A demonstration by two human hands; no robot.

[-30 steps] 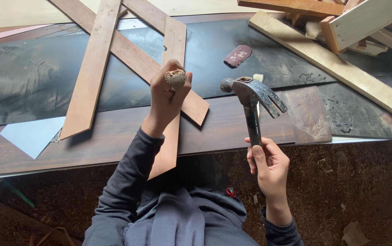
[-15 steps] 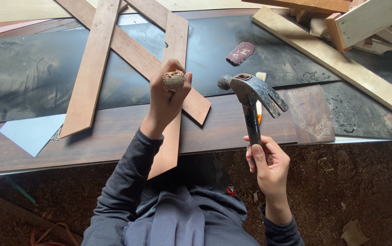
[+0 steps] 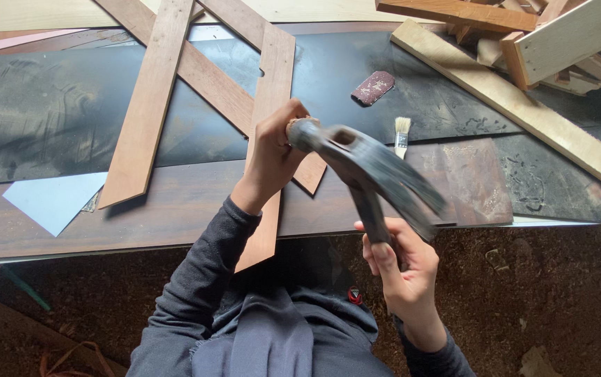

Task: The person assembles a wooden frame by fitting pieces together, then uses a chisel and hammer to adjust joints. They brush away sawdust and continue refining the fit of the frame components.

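Hammer (blurred mid-swing) has swung left from its raised position; I see its head now meeting the small wooden piece pinched in the left hand. Right hand clenches the handle below: striking underway.

Soft daylight is falling evenly, casting faint shadows; the grey steel claw hammer is smearing with motion blur, everything else staying sharp.
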